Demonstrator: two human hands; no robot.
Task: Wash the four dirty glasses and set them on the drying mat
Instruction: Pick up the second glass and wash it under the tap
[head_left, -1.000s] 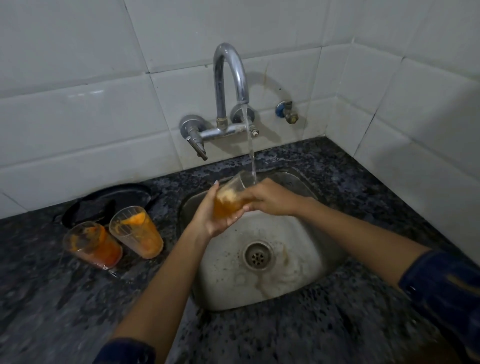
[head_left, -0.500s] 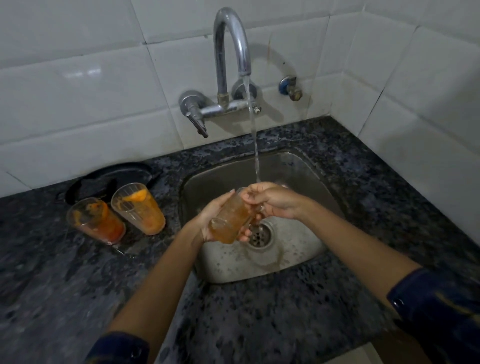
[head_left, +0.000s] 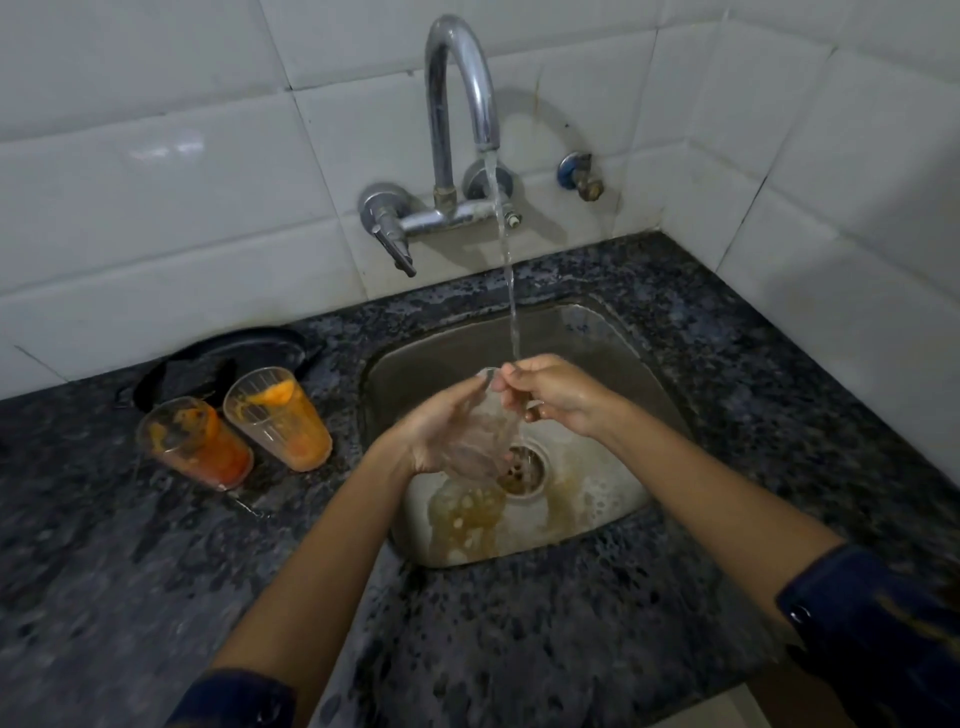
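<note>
My left hand (head_left: 434, 434) cradles a clear glass (head_left: 480, 444) over the steel sink (head_left: 613, 499), its mouth tilted up toward the falling water. The fingers of my right hand (head_left: 553, 395) pinch the glass at its rim. The glass looks clear of orange now. Orange liquid pools on the sink floor near the drain (head_left: 522, 467). Two dirty glasses smeared with orange stand on the counter left of the sink: one nearer the sink (head_left: 280, 418), one further left (head_left: 197, 444).
Water runs from the curved chrome tap (head_left: 462, 104) on the white tiled wall. A dark round plate (head_left: 260, 353) lies behind the two glasses. A small valve (head_left: 582, 176) sticks out right of the tap. Speckled dark granite counter (head_left: 519, 649) surrounds the sink.
The glass has been lowered from under the spout toward the drain, its orange liquid has poured out into the sink, and it now looks clear. The view shifted downward slightly.
</note>
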